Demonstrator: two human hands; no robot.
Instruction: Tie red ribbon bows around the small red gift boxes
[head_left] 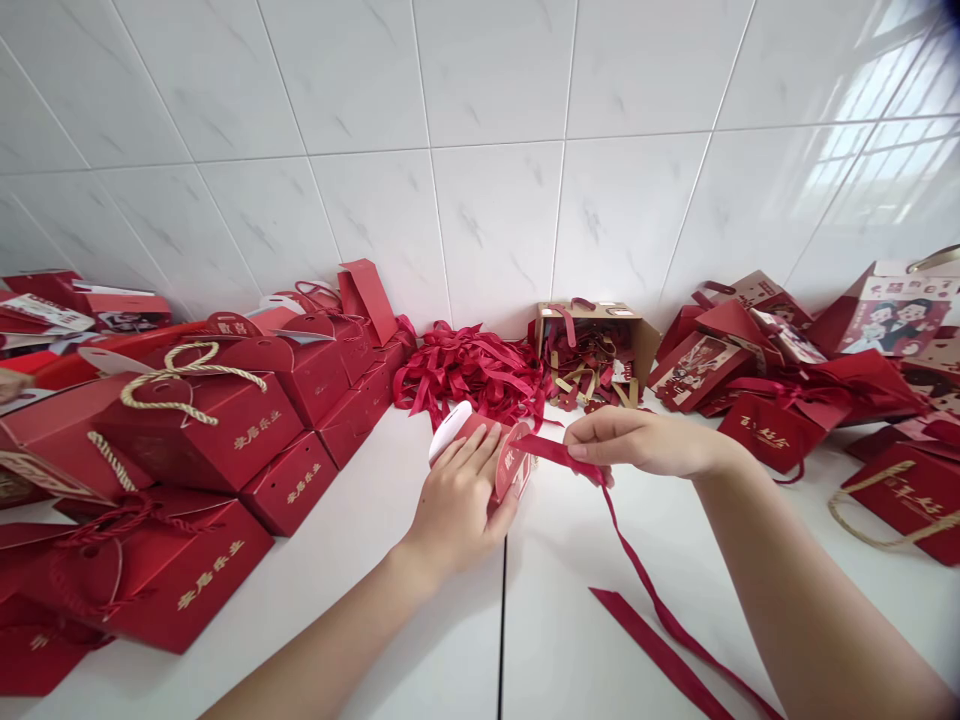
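My left hand [459,497] lies over a small red gift box [510,462] on the white table [360,560], fingers wrapped round its top flaps. My right hand [637,441] pinches a red ribbon [645,580] right beside the box's handle flap. The ribbon runs from the box through my fingers and trails down across the table toward the near right edge.
Stacks of closed red gift boxes [202,430] with rope handles fill the left. A heap of red ribbons [472,375] and an open cardboard box [596,350] stand against the tiled wall. More red boxes and bags [780,390] crowd the right.
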